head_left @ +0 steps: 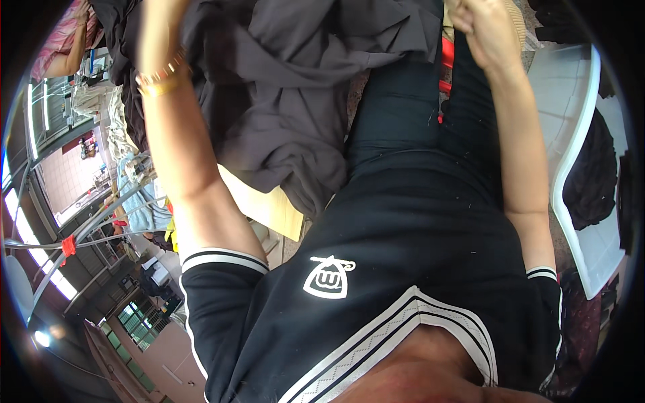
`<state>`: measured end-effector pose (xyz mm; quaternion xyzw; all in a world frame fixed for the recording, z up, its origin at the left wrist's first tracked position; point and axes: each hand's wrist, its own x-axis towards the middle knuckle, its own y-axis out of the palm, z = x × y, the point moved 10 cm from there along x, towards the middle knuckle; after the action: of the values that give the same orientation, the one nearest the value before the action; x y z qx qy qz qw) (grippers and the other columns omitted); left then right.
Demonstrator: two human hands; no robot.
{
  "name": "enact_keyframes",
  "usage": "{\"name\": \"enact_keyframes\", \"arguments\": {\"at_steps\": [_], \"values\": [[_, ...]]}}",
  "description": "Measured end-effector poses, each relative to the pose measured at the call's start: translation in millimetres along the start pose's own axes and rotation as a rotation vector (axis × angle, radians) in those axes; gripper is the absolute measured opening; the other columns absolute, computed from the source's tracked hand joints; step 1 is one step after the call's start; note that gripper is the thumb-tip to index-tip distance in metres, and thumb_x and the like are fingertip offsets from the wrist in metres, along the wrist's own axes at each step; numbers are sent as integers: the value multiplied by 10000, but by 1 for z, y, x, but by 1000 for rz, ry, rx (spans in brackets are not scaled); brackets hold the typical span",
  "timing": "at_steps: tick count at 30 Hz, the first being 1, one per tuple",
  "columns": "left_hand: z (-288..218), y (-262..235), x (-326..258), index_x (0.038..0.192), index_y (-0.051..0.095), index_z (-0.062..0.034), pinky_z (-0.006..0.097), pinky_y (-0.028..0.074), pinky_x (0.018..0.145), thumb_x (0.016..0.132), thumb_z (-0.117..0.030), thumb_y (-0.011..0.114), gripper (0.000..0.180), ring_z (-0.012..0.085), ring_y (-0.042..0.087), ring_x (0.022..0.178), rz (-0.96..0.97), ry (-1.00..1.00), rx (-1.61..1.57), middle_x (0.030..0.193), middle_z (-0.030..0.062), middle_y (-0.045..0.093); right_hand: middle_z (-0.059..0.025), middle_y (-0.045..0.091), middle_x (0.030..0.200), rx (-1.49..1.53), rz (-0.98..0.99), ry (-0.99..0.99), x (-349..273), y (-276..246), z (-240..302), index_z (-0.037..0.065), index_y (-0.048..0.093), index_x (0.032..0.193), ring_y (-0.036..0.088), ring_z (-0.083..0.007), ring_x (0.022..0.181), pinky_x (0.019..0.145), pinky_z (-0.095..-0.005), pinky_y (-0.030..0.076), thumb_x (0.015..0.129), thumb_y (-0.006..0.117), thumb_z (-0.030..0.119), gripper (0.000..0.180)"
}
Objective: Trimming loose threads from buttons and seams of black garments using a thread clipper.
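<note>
A large dark grey garment (295, 87) is lying heaped over the pale worktop (269, 205), spilling off its edge. Above the heap, the left hand is rising out of view, so its grip cannot be told. Right of the heap, the right hand (487, 30) is closing, seemingly pinching cloth to lift it.
</note>
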<state>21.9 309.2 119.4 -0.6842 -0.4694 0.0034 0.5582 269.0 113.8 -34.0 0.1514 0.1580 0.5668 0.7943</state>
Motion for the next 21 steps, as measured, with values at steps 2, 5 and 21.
{"name": "enact_keyframes", "arguments": {"at_steps": [2, 5, 21], "values": [[-68, 18, -37, 1229, 592, -18, 255, 484, 827, 902, -49, 649, 333, 122, 574, 933, 81, -243, -106, 1036, 47, 611, 71, 537, 718, -137, 59, 90, -12, 4, -18, 21, 637, 1138, 393, -2, 532, 468, -176, 273, 902, 698, 151, 277], [-128, 53, -73, 1016, 707, -38, 255, 492, 759, 855, -107, 738, 178, 136, 623, 819, 220, 51, -135, 932, 64, 666, 89, 499, 754, -322, 181, -54, -17, 8, -38, 15, 630, 1122, 428, 2, 655, 581, -169, 331, 847, 753, 81, 308], [-46, 67, -132, 962, 623, 14, 259, 481, 703, 956, -168, 634, 182, 135, 600, 721, 134, -391, -159, 788, 97, 649, -83, 572, 738, -301, 180, -1202, -21, 37, -1, 72, 700, 949, 614, -231, 639, 550, -336, 468, 758, 745, 38, 199]]}}
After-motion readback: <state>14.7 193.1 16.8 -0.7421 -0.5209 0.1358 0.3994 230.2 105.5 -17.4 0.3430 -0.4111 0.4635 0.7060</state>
